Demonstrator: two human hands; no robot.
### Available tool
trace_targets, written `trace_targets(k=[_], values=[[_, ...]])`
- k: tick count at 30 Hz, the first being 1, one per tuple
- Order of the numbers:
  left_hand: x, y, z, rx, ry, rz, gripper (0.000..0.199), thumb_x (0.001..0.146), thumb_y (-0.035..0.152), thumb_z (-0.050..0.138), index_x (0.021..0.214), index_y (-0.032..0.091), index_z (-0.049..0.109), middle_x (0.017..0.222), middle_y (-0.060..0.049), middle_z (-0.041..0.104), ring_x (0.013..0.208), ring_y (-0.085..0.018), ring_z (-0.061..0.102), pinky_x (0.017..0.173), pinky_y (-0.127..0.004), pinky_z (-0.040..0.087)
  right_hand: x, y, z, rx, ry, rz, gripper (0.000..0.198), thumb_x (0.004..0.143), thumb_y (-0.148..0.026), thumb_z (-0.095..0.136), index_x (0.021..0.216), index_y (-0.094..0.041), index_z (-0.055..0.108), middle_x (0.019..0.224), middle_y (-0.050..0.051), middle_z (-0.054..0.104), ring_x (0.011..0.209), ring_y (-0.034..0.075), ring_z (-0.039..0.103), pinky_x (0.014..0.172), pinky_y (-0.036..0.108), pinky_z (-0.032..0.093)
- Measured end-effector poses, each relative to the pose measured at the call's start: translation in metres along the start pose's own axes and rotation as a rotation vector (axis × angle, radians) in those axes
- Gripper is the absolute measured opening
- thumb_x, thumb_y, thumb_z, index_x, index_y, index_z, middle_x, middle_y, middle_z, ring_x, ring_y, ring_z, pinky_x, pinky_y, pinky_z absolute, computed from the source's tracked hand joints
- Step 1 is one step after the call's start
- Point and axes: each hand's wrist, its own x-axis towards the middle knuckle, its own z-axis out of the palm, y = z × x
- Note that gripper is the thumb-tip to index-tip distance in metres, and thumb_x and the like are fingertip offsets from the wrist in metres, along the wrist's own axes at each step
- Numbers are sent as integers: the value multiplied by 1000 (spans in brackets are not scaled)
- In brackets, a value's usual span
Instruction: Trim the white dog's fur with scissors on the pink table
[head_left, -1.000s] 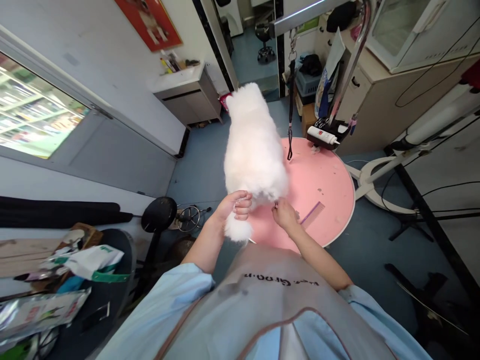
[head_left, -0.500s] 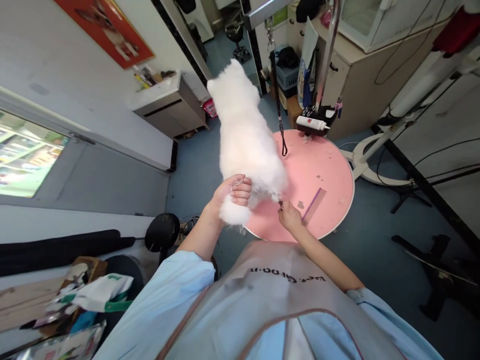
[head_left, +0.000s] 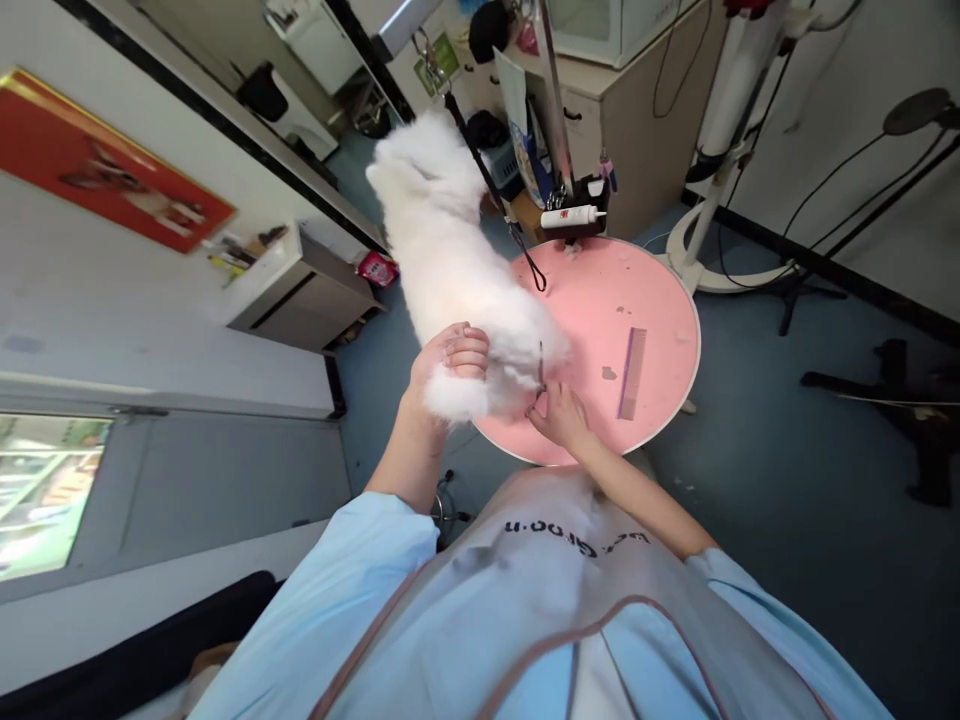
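Note:
A fluffy white dog (head_left: 465,270) stands on the round pink table (head_left: 592,300), its rear toward me. My left hand (head_left: 457,355) is closed around what looks like its lifted left hind leg (head_left: 456,395), the rounded furry end hanging out below my fingers. In my right hand (head_left: 559,412) are scissors (head_left: 541,368), their thin blades pointing up along the fur of the dog's right rear. A comb (head_left: 631,374) with a purple spine lies on the table right of that hand, near a small grey tuft of hair (head_left: 608,373).
A black grooming loop (head_left: 531,262) hangs from a metal arm beside the dog. A white bottle (head_left: 571,217) rests on a black holder on the post (head_left: 553,100). A white stand (head_left: 701,240) is at the right; a low cabinet (head_left: 304,290) stands left.
The view has turned, shifting the room. The scissors have gone from the lower edge of the dog's rear to upright against its fur. My left hand keeps its hold; the dog's head has turned slightly.

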Motion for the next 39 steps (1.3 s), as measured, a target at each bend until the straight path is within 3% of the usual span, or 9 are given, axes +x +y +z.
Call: trace_targets(k=[4, 9, 11, 15, 21, 27, 32, 37, 39], values=[[0, 2, 0, -2, -24, -31, 17, 87, 8, 47, 73, 17, 43, 43, 7, 42, 30, -4, 37, 32, -11, 27, -5, -9, 9, 37, 30, 97, 22, 94, -19, 42, 113, -17, 52, 108, 11, 57, 86, 20, 56, 63, 28, 37], [0, -1, -3, 12, -38, -102, 16, 86, 7, 48, 73, 16, 44, 43, 7, 42, 30, -3, 37, 31, -11, 27, -9, -13, 19, 66, 106, 30, 33, 86, -32, 58, 114, -15, 52, 105, 11, 56, 87, 22, 55, 68, 30, 40], [-1, -2, -6, 15, -46, -133, 16, 85, 7, 49, 73, 16, 44, 43, 7, 42, 30, -3, 38, 31, -11, 27, -8, -13, 20, 94, 135, 16, 32, 87, -28, 56, 116, -16, 51, 105, 11, 56, 88, 22, 55, 67, 30, 40], [-4, -5, -13, 8, -63, -184, 15, 85, 7, 49, 73, 16, 45, 43, 6, 43, 30, -4, 39, 31, -11, 26, -21, -3, 20, 117, 48, 68, 24, 88, -16, 45, 111, -17, 52, 103, 10, 59, 83, 20, 56, 62, 28, 36], [-4, -14, -21, 23, -70, -218, 16, 85, 9, 50, 72, 16, 45, 42, 5, 45, 29, -5, 40, 29, -11, 24, -28, 0, 12, 118, 86, -24, 37, 85, -33, 58, 115, -15, 50, 103, 12, 63, 94, 25, 60, 74, 31, 42], [-5, -16, -21, 5, -40, -177, 15, 85, 10, 50, 73, 16, 45, 42, 5, 46, 29, -6, 43, 29, -10, 25, -25, 9, 4, 92, -106, 93, 20, 90, -18, 44, 109, -16, 51, 96, 10, 66, 77, 21, 61, 62, 29, 38], [-6, -19, -20, -8, -23, -138, 15, 85, 10, 50, 71, 16, 45, 41, 4, 46, 28, -6, 43, 28, -10, 23, -21, 6, -5, 197, -22, -59, 42, 82, -36, 63, 116, -17, 49, 105, 11, 65, 92, 24, 62, 74, 32, 43], [-6, -21, -22, -45, -31, -111, 15, 85, 11, 50, 72, 16, 44, 42, 3, 47, 29, -7, 44, 28, -10, 24, -14, 11, -13, 211, -144, 28, 23, 88, -19, 45, 110, -19, 49, 92, 7, 65, 77, 21, 61, 64, 29, 39], [-6, -21, -23, -48, -35, -108, 15, 85, 12, 51, 73, 16, 44, 42, 4, 48, 30, -7, 45, 29, -11, 24, -15, 14, -16, 218, -172, 13, 22, 86, -21, 49, 108, -19, 49, 92, 6, 64, 79, 21, 60, 65, 29, 40]])
